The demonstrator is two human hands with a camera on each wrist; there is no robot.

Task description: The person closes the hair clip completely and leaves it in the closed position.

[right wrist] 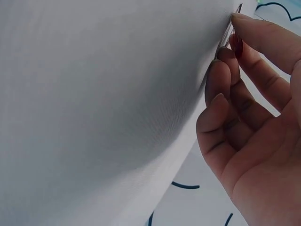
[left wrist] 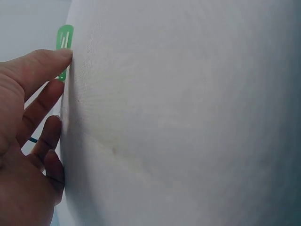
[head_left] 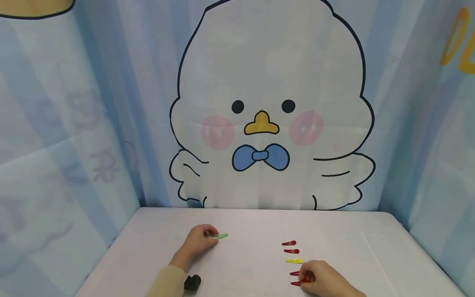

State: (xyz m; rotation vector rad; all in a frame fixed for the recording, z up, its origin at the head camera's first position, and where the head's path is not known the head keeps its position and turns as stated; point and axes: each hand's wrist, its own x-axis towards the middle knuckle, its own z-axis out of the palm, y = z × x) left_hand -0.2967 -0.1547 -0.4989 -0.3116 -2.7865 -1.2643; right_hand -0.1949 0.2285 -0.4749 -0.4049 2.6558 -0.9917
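Near the far left of the white table, my left hand (head_left: 200, 239) pinches a green snap hair clip (head_left: 222, 236) between thumb and fingers. In the left wrist view the green clip's wide end (left wrist: 65, 35) sticks out past the thumb, close to the cloth. At the right, my right hand (head_left: 326, 278) pinches a red snap hair clip (head_left: 296, 283) at the near end of a column. Farther up that column lie a yellow clip (head_left: 295, 261) and red clips (head_left: 292, 251). Another red clip (head_left: 294, 273) is partly hidden by the right fingers.
The white cloth-covered table (head_left: 245, 251) has a far edge against a fabric backdrop (head_left: 267, 185) printed with a cartoon bird. Fabric walls flank both sides. A black object (head_left: 192, 282) shows beside the left sleeve (head_left: 168, 280).
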